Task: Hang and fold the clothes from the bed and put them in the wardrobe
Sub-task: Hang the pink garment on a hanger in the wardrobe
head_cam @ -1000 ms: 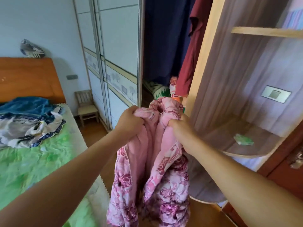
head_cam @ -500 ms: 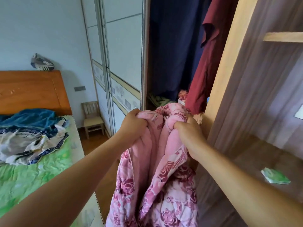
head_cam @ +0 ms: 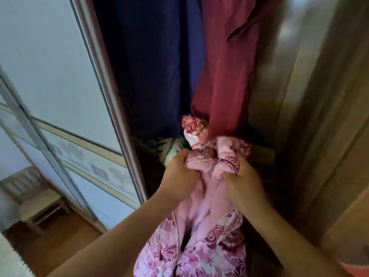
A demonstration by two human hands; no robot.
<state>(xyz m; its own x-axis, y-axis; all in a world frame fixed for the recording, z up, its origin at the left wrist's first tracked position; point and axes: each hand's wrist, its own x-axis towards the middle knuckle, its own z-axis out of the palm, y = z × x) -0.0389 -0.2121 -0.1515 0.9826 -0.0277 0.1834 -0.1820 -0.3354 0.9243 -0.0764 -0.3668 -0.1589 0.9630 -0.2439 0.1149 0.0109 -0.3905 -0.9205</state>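
Both arms reach forward, bare and side by side; left hand [head_cam: 179,172] and right hand [head_cam: 243,182] each bunch the top edge of the pink floral garment [head_cam: 199,226], fingers [head_cam: 180,156] curled tight into the cloth, knuckles up. Garment is held at the open mouth of the wardrobe [head_cam: 295,116], just below the hanging dark red garment [head_cam: 225,76] and navy garment [head_cam: 151,66]. Its upper part is plain pink and crumpled; the lower part is rose-printed, hanging down between the forearms.

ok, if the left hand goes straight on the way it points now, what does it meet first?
Probably the green-and-white patterned cloth lying low in the wardrobe, just past the knuckles of the left hand, under the hanging navy garment. Depth is unclear. That hand grips the pink floral garment.
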